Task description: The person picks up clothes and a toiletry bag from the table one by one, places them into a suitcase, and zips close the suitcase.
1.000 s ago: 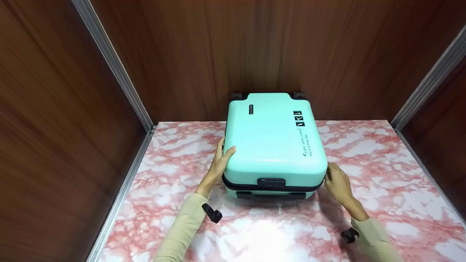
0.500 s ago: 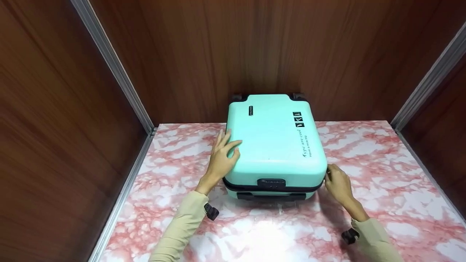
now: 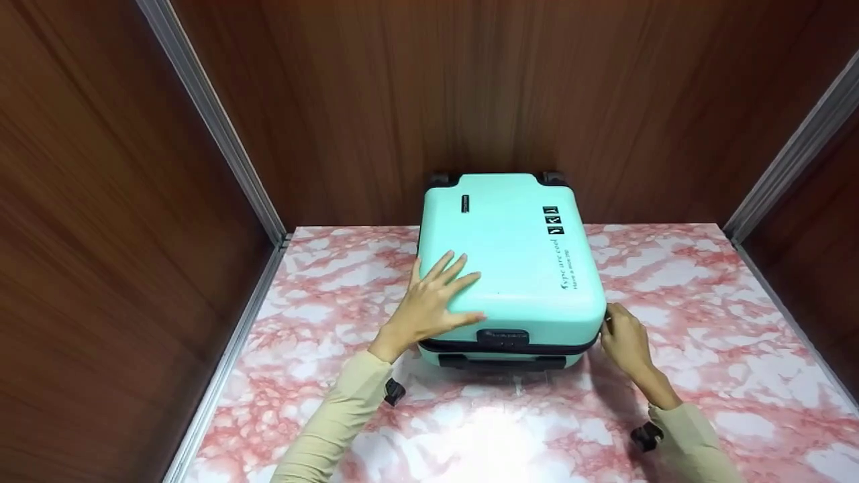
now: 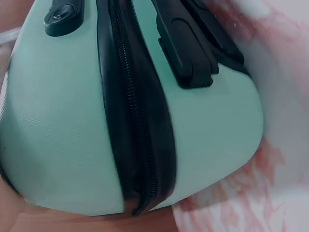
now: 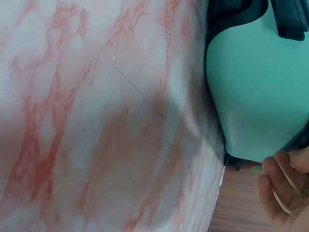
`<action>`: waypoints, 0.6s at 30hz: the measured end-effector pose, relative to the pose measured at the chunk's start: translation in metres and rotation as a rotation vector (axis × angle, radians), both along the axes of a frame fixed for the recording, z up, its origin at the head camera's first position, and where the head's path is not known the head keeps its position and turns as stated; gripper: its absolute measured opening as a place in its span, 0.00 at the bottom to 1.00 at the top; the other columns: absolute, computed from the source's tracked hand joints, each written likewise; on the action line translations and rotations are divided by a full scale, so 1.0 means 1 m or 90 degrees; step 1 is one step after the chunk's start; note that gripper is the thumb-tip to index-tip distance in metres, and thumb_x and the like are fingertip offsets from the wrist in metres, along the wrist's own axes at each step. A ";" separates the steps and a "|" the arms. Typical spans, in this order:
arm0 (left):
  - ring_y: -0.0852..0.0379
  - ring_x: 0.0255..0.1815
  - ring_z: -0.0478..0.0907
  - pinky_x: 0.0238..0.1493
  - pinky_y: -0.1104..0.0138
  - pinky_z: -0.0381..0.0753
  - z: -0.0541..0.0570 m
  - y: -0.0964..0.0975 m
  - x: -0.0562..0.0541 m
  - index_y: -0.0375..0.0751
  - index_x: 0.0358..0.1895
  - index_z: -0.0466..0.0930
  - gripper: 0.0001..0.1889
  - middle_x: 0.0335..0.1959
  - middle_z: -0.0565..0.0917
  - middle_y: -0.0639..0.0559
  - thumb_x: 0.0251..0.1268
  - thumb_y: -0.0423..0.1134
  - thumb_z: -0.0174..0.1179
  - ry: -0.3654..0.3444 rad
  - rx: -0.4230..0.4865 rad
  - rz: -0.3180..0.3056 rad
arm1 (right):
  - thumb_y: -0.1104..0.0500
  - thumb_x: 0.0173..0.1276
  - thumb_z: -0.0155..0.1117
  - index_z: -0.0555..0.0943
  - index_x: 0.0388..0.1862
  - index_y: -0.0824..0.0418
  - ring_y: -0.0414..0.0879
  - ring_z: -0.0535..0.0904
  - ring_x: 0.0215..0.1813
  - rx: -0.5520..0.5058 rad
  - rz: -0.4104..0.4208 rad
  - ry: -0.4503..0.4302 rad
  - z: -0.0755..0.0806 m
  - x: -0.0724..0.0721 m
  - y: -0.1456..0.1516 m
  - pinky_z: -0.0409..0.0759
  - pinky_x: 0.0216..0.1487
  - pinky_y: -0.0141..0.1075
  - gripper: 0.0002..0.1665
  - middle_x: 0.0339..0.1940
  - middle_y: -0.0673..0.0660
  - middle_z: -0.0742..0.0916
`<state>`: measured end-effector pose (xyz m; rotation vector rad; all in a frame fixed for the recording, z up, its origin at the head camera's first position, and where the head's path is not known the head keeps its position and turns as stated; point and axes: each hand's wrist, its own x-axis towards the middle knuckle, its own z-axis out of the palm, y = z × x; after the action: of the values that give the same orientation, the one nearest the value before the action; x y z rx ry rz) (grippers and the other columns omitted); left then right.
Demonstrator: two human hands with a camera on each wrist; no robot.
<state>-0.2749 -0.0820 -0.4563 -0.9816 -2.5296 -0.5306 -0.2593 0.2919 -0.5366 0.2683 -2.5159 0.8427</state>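
A mint-green hard-shell suitcase (image 3: 510, 268) lies flat, its wheels toward the back wall. My left hand (image 3: 429, 305) rests on the near left corner of its lid, fingers spread. At the near right corner, my right hand (image 3: 625, 342) has its fingers curled at the zipper seam and pinches what seems to be the zipper pull, mostly hidden by the fingers. In the left wrist view the zipper (image 4: 129, 87) runs shut along the black band between the shells. The black lock (image 3: 503, 337) and carry handle (image 3: 503, 363) face me.
The suitcase stands on a red-and-white marbled tabletop (image 3: 322, 322). A brown wood-grain panel (image 3: 349, 114) rises right behind it. Metal-edged side panels (image 3: 121, 235) flank the table. Black wheels (image 3: 441, 179) sit at the suitcase's far corners.
My left hand has moved from gripping the suitcase's left side onto the near left corner of the lid, its fingers spreading. My right hand has stayed at the near right corner.
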 end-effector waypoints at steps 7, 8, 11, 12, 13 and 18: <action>0.44 0.80 0.43 0.61 0.25 0.45 0.004 0.002 0.003 0.60 0.75 0.64 0.48 0.79 0.55 0.50 0.52 0.79 0.54 -0.029 -0.070 0.025 | 0.76 0.65 0.58 0.81 0.43 0.75 0.62 0.82 0.33 0.001 -0.002 0.014 0.000 0.000 0.001 0.78 0.35 0.59 0.09 0.34 0.67 0.83; 0.44 0.80 0.43 0.61 0.25 0.45 0.004 0.002 0.003 0.60 0.75 0.64 0.47 0.79 0.56 0.50 0.53 0.78 0.54 -0.034 -0.065 0.027 | 0.76 0.65 0.59 0.81 0.42 0.75 0.62 0.82 0.33 0.005 0.000 0.016 0.000 0.000 0.001 0.78 0.34 0.58 0.08 0.34 0.66 0.83; 0.44 0.79 0.45 0.61 0.26 0.47 0.004 0.001 0.003 0.60 0.74 0.66 0.46 0.78 0.58 0.50 0.54 0.78 0.54 -0.029 -0.054 0.033 | 0.77 0.62 0.60 0.81 0.38 0.71 0.60 0.83 0.32 0.022 0.008 0.019 0.002 0.000 0.004 0.78 0.33 0.58 0.07 0.31 0.64 0.83; 0.44 0.79 0.46 0.61 0.26 0.48 0.003 0.001 0.004 0.60 0.74 0.66 0.45 0.77 0.59 0.50 0.53 0.78 0.55 -0.024 -0.050 0.034 | 0.77 0.62 0.60 0.81 0.36 0.70 0.60 0.83 0.32 0.028 0.011 0.021 0.002 0.000 0.005 0.77 0.32 0.57 0.07 0.30 0.63 0.83; 0.44 0.79 0.47 0.61 0.26 0.50 0.003 0.001 0.003 0.60 0.73 0.67 0.45 0.77 0.60 0.50 0.53 0.78 0.55 -0.017 -0.047 0.035 | 0.77 0.61 0.61 0.81 0.36 0.70 0.59 0.82 0.31 0.033 0.014 0.025 0.003 0.001 0.006 0.77 0.32 0.57 0.07 0.30 0.62 0.84; 0.44 0.78 0.50 0.61 0.27 0.53 0.000 0.002 0.002 0.60 0.72 0.69 0.45 0.76 0.62 0.49 0.53 0.78 0.56 0.008 -0.036 0.035 | 0.76 0.59 0.65 0.83 0.37 0.69 0.57 0.82 0.28 0.047 0.032 0.041 0.007 0.007 0.010 0.76 0.27 0.53 0.09 0.27 0.59 0.84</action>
<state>-0.2729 -0.0804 -0.4563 -0.9301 -2.5652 -0.4379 -0.2522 0.3021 -0.5301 0.3794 -2.4919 0.7495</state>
